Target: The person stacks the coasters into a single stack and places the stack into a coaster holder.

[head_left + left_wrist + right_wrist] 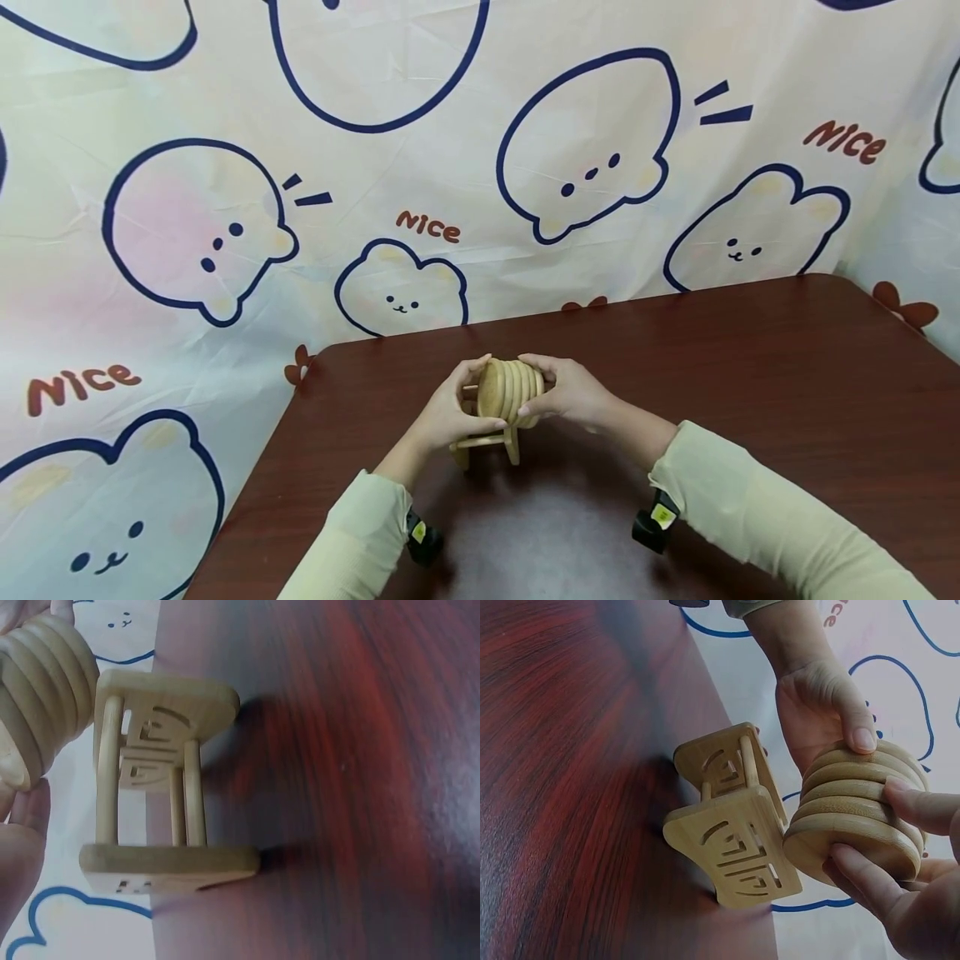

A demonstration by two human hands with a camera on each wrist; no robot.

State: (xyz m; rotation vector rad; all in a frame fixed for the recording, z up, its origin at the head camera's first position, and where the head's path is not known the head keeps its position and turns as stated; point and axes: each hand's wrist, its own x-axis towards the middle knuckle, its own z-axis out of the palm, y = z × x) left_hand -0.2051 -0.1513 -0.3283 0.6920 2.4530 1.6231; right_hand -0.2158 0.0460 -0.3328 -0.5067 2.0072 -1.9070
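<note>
A stack of round wooden coasters point(512, 392) is turned on its side above a small wooden coaster holder point(486, 443) with carved side panels. My left hand point(455, 407) grips one end of the stack, its thumb along the lower edge. From the other end my right hand point(566, 390) grips it with thumb and fingers. In the right wrist view both hands hold the stacked coasters point(855, 814), which are beside the holder point(735, 840). The left wrist view shows rods joining the two panels of the holder point(169, 859), with no coasters between them.
The holder stands on a dark red-brown table point(712, 375) with rounded corners. Behind it hangs a pale cloth point(585, 275) printed with cartoon bears. A small black device point(424, 540) is strapped at the left wrist, another device point(656, 523) at the right.
</note>
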